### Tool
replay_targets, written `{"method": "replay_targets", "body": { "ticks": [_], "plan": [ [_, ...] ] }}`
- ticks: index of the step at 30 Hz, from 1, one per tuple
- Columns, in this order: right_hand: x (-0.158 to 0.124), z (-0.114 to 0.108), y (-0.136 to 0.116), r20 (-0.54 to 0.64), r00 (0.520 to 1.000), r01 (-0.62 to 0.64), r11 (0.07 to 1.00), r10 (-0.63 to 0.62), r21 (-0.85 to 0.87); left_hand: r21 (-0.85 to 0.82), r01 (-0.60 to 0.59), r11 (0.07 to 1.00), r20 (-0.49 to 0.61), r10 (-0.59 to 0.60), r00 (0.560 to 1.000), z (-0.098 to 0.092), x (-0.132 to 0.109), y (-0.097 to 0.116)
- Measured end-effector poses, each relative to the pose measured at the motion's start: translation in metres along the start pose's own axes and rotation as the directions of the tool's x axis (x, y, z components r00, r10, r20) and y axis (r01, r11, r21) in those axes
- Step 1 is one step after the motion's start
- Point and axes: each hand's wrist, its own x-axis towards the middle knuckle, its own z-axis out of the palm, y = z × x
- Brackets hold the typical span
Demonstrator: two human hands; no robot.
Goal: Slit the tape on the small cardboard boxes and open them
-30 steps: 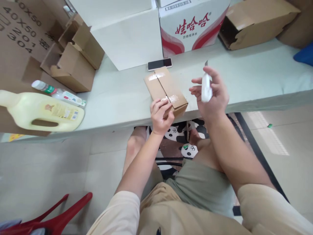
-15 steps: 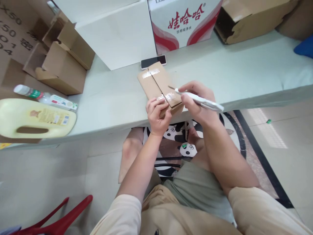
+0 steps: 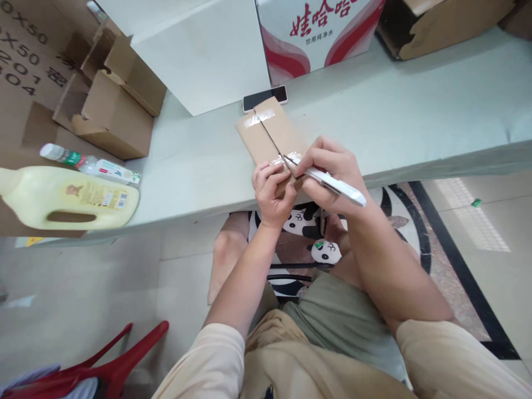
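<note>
A small cardboard box (image 3: 260, 136) lies near the front edge of the table, its top seam crossed by clear tape at both ends. My left hand (image 3: 273, 191) is closed around the box's near left corner. In my right hand (image 3: 332, 169) is a white utility knife (image 3: 343, 188), gripped like a pen. The knife's thin blade is at the near strip of tape (image 3: 286, 160), over the seam; whether it has gone through the tape I cannot tell. Just behind the box lies a phone (image 3: 266, 98), partly covered by its far corner.
A white box (image 3: 203, 61) and a red-and-white carton (image 3: 320, 41) stand behind. Open cardboard boxes (image 3: 120, 105) sit at the left and another brown box (image 3: 457, 27) at the back right. A yellow jug (image 3: 91, 197) and a plastic bottle (image 3: 85, 160) lie at the left.
My right hand has brought the knife from above the right side of the box to the near tape on the seam. My left hand still holds the box. The view has shifted slightly.
</note>
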Motion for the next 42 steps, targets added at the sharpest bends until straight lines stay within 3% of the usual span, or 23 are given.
{"method": "replay_targets", "body": {
  "ticks": [7, 12, 17, 21, 26, 31, 35, 38, 40, 42],
  "plan": [
    [-0.004, 0.010, -0.002, 0.014, 1.000, 0.018, 1.000, -0.018, -0.017, -0.058, 0.062, 0.996, 0.050, -0.059, 0.997, 0.000, -0.001, 0.001],
    [-0.006, 0.015, -0.002, 0.015, 0.999, 0.029, 1.000, -0.029, -0.008, -0.059, 0.001, 0.998, -0.020, -0.002, 1.000, 0.000, 0.000, 0.002],
    [-0.007, 0.019, -0.006, -0.007, 1.000, 0.005, 0.994, -0.006, -0.105, -0.053, 0.081, 0.995, 0.050, -0.078, 0.996, 0.000, 0.000, 0.003],
    [-0.007, 0.028, -0.003, 0.005, 0.998, 0.057, 0.975, -0.057, -0.214, -0.083, 0.005, 0.997, -0.026, -0.008, 1.000, 0.002, 0.000, 0.003],
    [-0.004, 0.036, 0.002, -0.061, 0.987, 0.112, 0.920, -0.146, -0.377, -0.061, -0.099, 0.993, -0.094, 0.093, 0.991, 0.004, 0.002, 0.001],
    [-0.002, 0.022, -0.007, -0.034, 0.990, 0.124, 0.970, -0.134, -0.211, -0.017, -0.092, 0.996, -0.088, 0.090, 0.992, 0.005, 0.003, 0.000],
    [-0.006, 0.009, -0.010, -0.158, 0.976, 0.163, 0.983, -0.148, 0.086, 0.022, -0.124, 0.992, -0.054, 0.125, 0.991, 0.004, 0.004, -0.003],
    [-0.009, 0.003, 0.001, -0.426, 0.899, 0.147, 0.987, -0.103, 0.072, 0.024, -0.167, 0.986, -0.047, 0.168, 0.985, 0.000, 0.004, -0.007],
    [-0.010, 0.001, 0.014, -0.556, 0.831, -0.001, 1.000, 0.013, 0.022, 0.023, -0.159, 0.987, -0.024, 0.160, 0.987, -0.006, 0.003, -0.009],
    [-0.010, 0.000, 0.028, -0.533, 0.818, -0.224, 0.973, 0.216, 0.050, 0.015, -0.099, 0.995, 0.022, 0.099, 0.995, -0.019, 0.000, -0.011]
  ]
}}
